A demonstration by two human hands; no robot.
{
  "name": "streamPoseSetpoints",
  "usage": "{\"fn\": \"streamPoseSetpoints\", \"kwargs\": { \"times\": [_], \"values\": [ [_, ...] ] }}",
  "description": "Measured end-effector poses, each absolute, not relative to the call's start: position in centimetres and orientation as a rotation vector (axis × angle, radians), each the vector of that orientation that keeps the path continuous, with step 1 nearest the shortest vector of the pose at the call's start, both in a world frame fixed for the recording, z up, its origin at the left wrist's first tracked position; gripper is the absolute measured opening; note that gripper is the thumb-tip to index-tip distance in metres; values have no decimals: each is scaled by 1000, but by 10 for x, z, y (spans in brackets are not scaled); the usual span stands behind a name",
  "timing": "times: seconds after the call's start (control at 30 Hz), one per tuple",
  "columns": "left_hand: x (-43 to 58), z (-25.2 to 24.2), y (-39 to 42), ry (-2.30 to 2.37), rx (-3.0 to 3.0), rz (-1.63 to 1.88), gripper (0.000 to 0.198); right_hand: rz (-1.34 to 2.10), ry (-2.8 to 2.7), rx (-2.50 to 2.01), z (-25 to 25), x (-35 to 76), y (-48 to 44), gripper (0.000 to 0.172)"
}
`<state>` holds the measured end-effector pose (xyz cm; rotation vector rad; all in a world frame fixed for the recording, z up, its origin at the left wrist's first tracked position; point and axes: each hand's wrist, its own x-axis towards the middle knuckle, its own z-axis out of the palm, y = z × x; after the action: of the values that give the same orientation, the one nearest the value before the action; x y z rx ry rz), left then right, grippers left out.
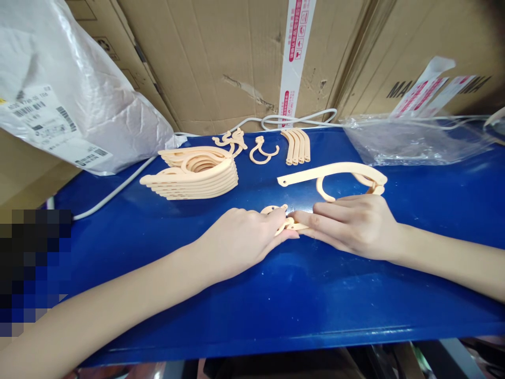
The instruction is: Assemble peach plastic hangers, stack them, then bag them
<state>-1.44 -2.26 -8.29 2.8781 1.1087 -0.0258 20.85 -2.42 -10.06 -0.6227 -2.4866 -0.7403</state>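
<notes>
Cream plastic folding-hanger parts lie around my hands. My left hand (246,239) is closed in a pinch on a small cream hanger piece (291,226). From the other side my right hand (357,226) grips the same piece, its fingers meeting the left fingertips. Most of the piece is hidden by the fingers. Just behind my right hand, a long curved hanger arm (331,170) and a hook (324,192) stick out; whether that hand touches them I cannot tell.
A stack of folded hangers (209,181) stands at the left. Loose hooks (262,152) and several short arms (298,146) lie at the back of the blue table (276,310). Cardboard boxes (221,63), a white parcel (90,100), a cable (118,189) and a clear bag (402,142) border it.
</notes>
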Motion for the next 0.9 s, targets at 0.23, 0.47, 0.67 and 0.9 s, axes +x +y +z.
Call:
{"fn": "streamPoseSetpoints", "kwargs": {
  "times": [0.23,0.47,0.67,0.9],
  "values": [
    [-16,-86,-24,1126,3009,56,41,-743,-2481,-622,-101,209,-25,18],
    [-18,-93,-25,1088,3233,275,41,-734,-2487,-615,-100,206,-25,18],
    [-19,-97,-27,1021,3320,415,41,-697,-2496,-629,-103,206,-24,22],
    [-19,-97,-26,997,3389,462,50,-626,-2533,-623,-102,207,-23,27]
  ]
}}
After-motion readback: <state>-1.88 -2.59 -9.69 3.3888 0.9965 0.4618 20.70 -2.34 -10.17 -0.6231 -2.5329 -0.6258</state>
